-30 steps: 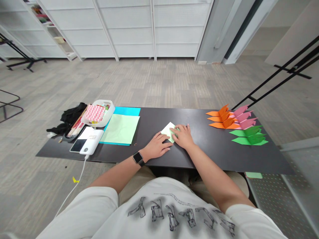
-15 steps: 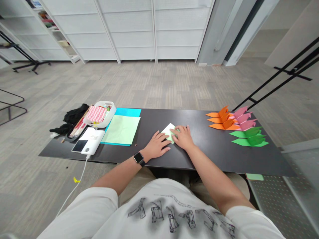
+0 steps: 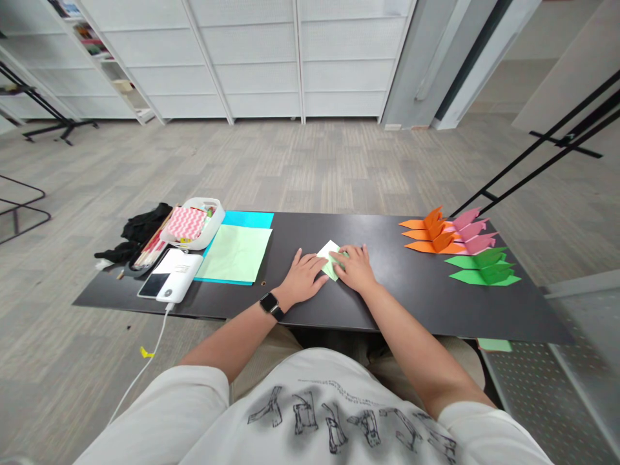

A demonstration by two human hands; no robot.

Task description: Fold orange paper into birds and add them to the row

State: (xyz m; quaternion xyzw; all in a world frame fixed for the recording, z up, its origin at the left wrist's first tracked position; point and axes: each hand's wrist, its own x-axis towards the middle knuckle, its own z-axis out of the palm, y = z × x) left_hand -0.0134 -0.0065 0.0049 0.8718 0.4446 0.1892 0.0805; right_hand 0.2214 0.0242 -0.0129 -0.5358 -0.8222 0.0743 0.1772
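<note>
A small folded piece of pale green origami paper (image 3: 329, 249) lies on the dark table in front of me, a corner pointing away. My left hand (image 3: 303, 278) rests flat at its left edge, fingers stretched out and fingertips touching the paper. From the other side my right hand (image 3: 355, 266) lies over the paper's right part, fingers spread and pressing on it. The hands hide part of the folds. A black watch sits on my left wrist.
Left of my hands, light green sheets (image 3: 237, 254) lie over blue paper (image 3: 249, 219). Beyond are a white basket (image 3: 216, 223) and a white power bank (image 3: 180, 278) with a cable. On the right stand folded orange (image 3: 429, 236), pink (image 3: 472, 232) and green paper figures (image 3: 484, 266).
My left hand has shifted slightly left, its thumb side opening out, so more of the paper's left edge shows. My right hand stays nearly in place on the paper.
</note>
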